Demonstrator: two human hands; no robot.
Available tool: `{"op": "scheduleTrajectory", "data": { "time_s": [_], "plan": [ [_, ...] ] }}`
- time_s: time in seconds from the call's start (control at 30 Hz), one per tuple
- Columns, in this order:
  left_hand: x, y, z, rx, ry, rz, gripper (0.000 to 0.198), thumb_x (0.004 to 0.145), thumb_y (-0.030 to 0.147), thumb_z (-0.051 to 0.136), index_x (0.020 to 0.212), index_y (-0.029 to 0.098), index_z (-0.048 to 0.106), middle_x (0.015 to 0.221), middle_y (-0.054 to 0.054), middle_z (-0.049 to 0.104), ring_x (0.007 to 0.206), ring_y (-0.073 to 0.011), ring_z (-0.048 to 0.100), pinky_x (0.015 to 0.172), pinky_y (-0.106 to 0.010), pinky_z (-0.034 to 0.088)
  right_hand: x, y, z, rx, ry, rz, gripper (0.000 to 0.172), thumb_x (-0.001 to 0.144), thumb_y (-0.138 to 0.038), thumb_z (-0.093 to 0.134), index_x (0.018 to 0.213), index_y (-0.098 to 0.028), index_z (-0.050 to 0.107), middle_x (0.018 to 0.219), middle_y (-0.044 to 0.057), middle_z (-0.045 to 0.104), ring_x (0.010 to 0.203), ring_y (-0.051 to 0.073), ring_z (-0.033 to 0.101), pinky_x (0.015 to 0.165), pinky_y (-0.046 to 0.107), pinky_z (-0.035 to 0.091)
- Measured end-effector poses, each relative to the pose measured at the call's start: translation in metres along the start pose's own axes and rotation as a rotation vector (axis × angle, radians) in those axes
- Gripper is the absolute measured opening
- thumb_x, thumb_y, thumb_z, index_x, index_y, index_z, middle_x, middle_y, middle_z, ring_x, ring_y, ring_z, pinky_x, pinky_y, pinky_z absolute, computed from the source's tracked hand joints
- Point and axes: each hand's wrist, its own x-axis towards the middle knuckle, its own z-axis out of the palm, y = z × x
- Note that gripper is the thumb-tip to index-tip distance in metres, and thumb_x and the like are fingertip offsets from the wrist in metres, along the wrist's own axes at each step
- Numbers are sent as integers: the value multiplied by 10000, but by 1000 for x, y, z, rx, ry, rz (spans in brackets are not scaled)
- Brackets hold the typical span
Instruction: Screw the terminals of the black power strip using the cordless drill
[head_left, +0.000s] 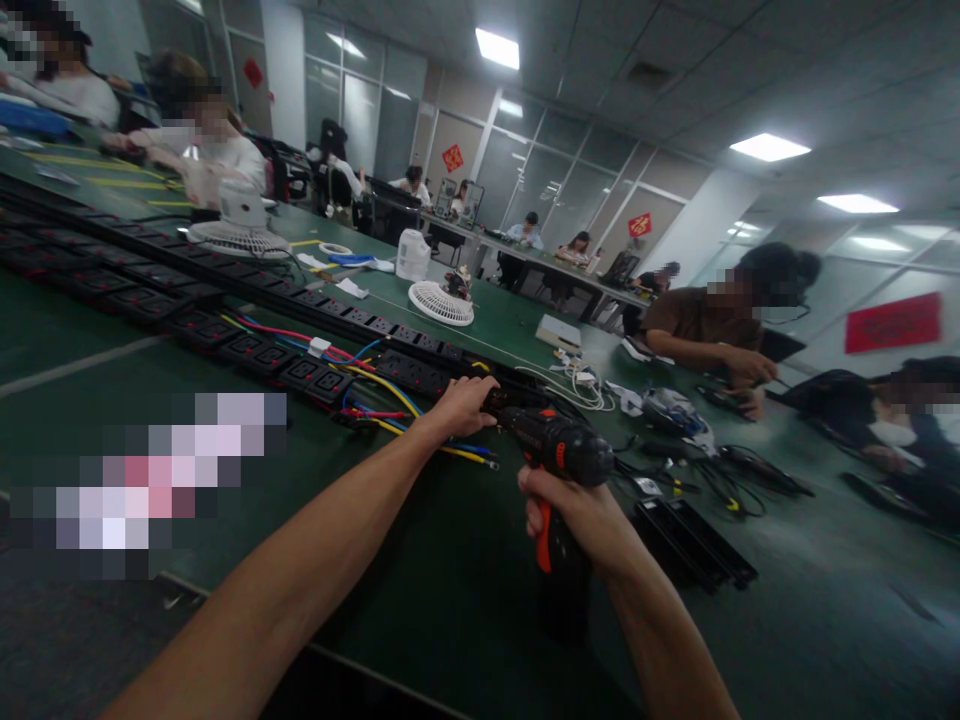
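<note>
My right hand (559, 492) is wrapped around the grip of a black and orange cordless drill (559, 440). The drill's nose points left, towards the fingertips of my left hand (466, 402). That hand is closed on the end of a long black power strip (409, 370); the exact spot under the fingers is hidden. Loose red, blue and yellow-green wires (390, 390) run out along the strip and below my left wrist. Further black socket strips (255, 345) lie end to end towards the left.
Behind the strips stand a white fan part (442, 303), a white plastic housing (412, 255) and another fan (240, 225). To the right lie black channel pieces (694, 540), cables (727, 480) and a white cord (581, 385). A co-worker (705, 320) sits across the green table (420, 580).
</note>
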Motion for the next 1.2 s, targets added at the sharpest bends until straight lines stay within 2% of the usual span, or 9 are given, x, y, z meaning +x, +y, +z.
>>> {"op": "scheduleTrajectory", "data": {
  "time_s": [0.3, 0.47, 0.67, 0.9, 1.07, 1.2],
  "plan": [
    [2, -1, 1, -3, 2, 5, 596, 853, 365, 747, 1394, 266, 517, 1375, -92, 649, 1267, -334, 589, 1084, -494, 442, 2, 3, 0, 3, -16, -31, 274, 786, -447, 726, 815, -192, 631, 492, -6, 623, 475, 158, 587, 508, 283, 488],
    [1, -2, 1, 2, 5, 8, 579, 853, 365, 747, 1379, 261, 529, 1356, -101, 653, 1253, -333, 597, 1069, -485, 450, 2, 3, 0, 33, -12, 0, 299, 761, -461, 753, 804, -189, 637, 485, -4, 622, 452, 152, 573, 489, 276, 471],
    [0, -1, 1, -11, 6, 10, 575, 866, 360, 734, 1386, 256, 513, 1355, -106, 655, 1260, -337, 593, 1064, -490, 450, -1, -1, 0, 166, -14, 18, 367, 761, -480, 798, 911, -158, 706, 535, 3, 653, 520, 159, 623, 545, 268, 486],
    [0, 0, 0, -13, -5, 6, 569, 873, 372, 724, 1383, 250, 503, 1352, -97, 655, 1262, -330, 591, 1078, -488, 446, 1, 6, 3, 251, -12, 15, 333, 783, -455, 817, 846, -155, 688, 502, -16, 605, 479, 139, 560, 515, 262, 452],
    [-3, 2, -2, -4, 2, 20, 572, 874, 376, 721, 1382, 240, 495, 1357, -107, 647, 1260, -337, 588, 1078, -493, 444, 1, 4, 3, 366, -31, 22, 313, 773, -398, 840, 889, -163, 670, 525, -26, 604, 497, 136, 556, 524, 258, 450],
    [-3, 3, -3, 15, -5, 24, 558, 875, 377, 719, 1366, 234, 496, 1343, -114, 651, 1248, -343, 593, 1058, -494, 454, 1, 3, 2, 402, -3, 49, 359, 722, -405, 870, 902, -157, 682, 534, -19, 613, 502, 146, 572, 528, 271, 467]
  ]
}}
